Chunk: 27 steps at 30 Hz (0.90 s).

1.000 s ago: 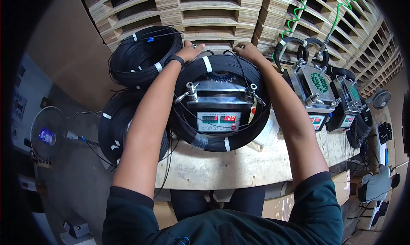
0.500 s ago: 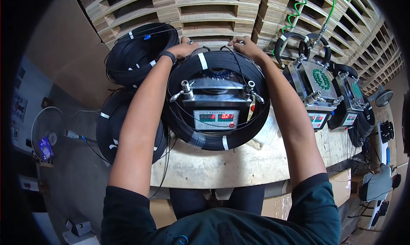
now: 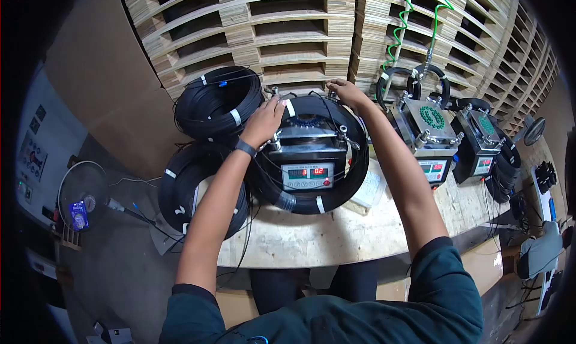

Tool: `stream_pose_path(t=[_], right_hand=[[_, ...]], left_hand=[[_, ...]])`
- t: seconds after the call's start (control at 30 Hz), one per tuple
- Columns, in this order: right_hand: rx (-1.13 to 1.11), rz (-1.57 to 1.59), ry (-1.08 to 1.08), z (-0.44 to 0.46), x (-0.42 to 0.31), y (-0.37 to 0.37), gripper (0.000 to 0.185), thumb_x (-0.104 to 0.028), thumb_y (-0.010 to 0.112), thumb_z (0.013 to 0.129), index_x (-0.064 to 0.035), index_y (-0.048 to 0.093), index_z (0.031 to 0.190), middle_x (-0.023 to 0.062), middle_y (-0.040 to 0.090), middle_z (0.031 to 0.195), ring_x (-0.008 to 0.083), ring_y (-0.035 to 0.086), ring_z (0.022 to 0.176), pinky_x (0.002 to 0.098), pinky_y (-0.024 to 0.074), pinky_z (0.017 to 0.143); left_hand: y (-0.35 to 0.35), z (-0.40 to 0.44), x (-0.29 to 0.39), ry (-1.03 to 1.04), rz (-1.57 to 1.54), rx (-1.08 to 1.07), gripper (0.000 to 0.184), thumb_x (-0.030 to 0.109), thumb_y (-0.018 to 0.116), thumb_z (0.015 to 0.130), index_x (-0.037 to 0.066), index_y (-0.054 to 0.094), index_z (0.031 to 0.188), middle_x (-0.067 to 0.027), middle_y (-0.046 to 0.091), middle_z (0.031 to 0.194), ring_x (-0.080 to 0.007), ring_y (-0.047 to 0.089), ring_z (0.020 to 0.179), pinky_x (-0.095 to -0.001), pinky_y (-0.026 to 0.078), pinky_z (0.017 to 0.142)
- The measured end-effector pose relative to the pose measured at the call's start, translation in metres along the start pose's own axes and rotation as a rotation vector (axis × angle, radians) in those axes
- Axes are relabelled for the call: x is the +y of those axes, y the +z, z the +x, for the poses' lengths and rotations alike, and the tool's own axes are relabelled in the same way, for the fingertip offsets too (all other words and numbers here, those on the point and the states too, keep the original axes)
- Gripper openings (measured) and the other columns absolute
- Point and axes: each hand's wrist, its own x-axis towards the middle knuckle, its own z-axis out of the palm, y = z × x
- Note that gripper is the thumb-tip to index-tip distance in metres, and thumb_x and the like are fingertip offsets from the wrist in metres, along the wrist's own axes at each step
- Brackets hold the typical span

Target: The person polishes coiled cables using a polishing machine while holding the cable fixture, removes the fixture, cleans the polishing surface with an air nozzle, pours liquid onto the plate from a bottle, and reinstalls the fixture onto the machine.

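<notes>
A large coil of black cable [image 3: 354,185] encircles a metal clamping device with a red digital display [image 3: 307,176]. My left hand [image 3: 264,123] lies on the upper left of the coil, its fingers stretched forward and close together, beside the front left clamp screw [image 3: 275,141]. At the device's far right corner, my right hand [image 3: 349,94] has bent fingers around the back right clamp screw [image 3: 332,95]; what the fingertips hold is hidden. The front right clamp screw [image 3: 343,135] stands untouched, its wing handle pointing right.
Two more cable coils [image 3: 198,125] lie to the left, overlapping the bench edge [image 3: 288,248]. Two similar devices [image 3: 427,128] stand at right under a green coiled air hose [image 3: 396,38]. Wooden pallets [image 3: 288,32] rise behind. A person [image 3: 537,251] sits far right.
My left hand has come back from the far left clamp screw onto the coil. My right hand stays by the far right screw. The view has shifted slightly.
</notes>
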Motion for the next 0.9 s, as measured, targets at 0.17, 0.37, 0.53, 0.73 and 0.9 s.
stream_pose_path(t=[0.17,0.37,0.53,0.73,0.9], right_hand=[[0.355,-0.255,-0.483,-0.108,0.004,0.035,0.032,-0.021,0.050,0.100,-0.0032,0.062,0.125,0.0239,0.060,0.128,0.0399,0.055,0.121,0.0438,0.0405,0.106],[0.699,-0.487,-0.620,-0.162,0.015,0.053,0.031,-0.017,0.053,0.099,0.0000,0.057,0.125,0.0226,0.057,0.125,0.0413,0.050,0.121,0.0464,0.0380,0.107],[0.769,-0.751,-0.567,-0.206,0.021,0.052,0.025,-0.028,0.062,0.094,-0.0041,0.058,0.102,0.0147,0.058,0.103,0.0336,0.054,0.098,0.0453,0.0413,0.080],[0.582,-0.958,-0.284,-0.213,0.014,0.037,0.036,-0.043,0.054,0.097,-0.0077,0.056,0.090,0.0133,0.065,0.087,0.0347,0.064,0.082,0.0496,0.0481,0.068],[0.430,-0.849,-0.240,-0.205,0.006,0.029,0.042,-0.044,0.051,0.098,-0.0050,0.063,0.089,0.0195,0.067,0.083,0.0407,0.067,0.075,0.0515,0.0522,0.065]], left_hand=[[-0.001,-0.054,0.012,0.125,0.186,0.182,0.056,0.036,0.048,0.102,-0.002,0.043,0.143,-0.0281,0.052,0.135,-0.0439,0.054,0.119,-0.0480,0.048,0.097],[0.012,-0.088,0.015,0.159,0.487,0.307,0.062,0.036,0.051,0.101,-0.007,0.039,0.143,-0.0277,0.041,0.148,-0.0419,0.042,0.136,-0.0471,0.040,0.108],[0.004,-0.117,0.027,0.002,0.951,0.207,0.055,0.036,0.052,0.100,-0.004,0.049,0.138,-0.0237,0.045,0.147,-0.0341,0.041,0.137,-0.0412,0.044,0.103],[-0.006,-0.115,0.032,0.065,1.103,0.135,0.023,0.028,0.053,0.097,0.008,0.066,0.101,-0.0090,0.059,0.110,-0.0249,0.057,0.104,-0.0386,0.052,0.066],[-0.004,-0.101,0.033,0.006,1.142,0.037,0.015,0.022,0.056,0.094,0.012,0.066,0.093,-0.0054,0.059,0.088,-0.0253,0.065,0.075,-0.0383,0.049,0.053]])
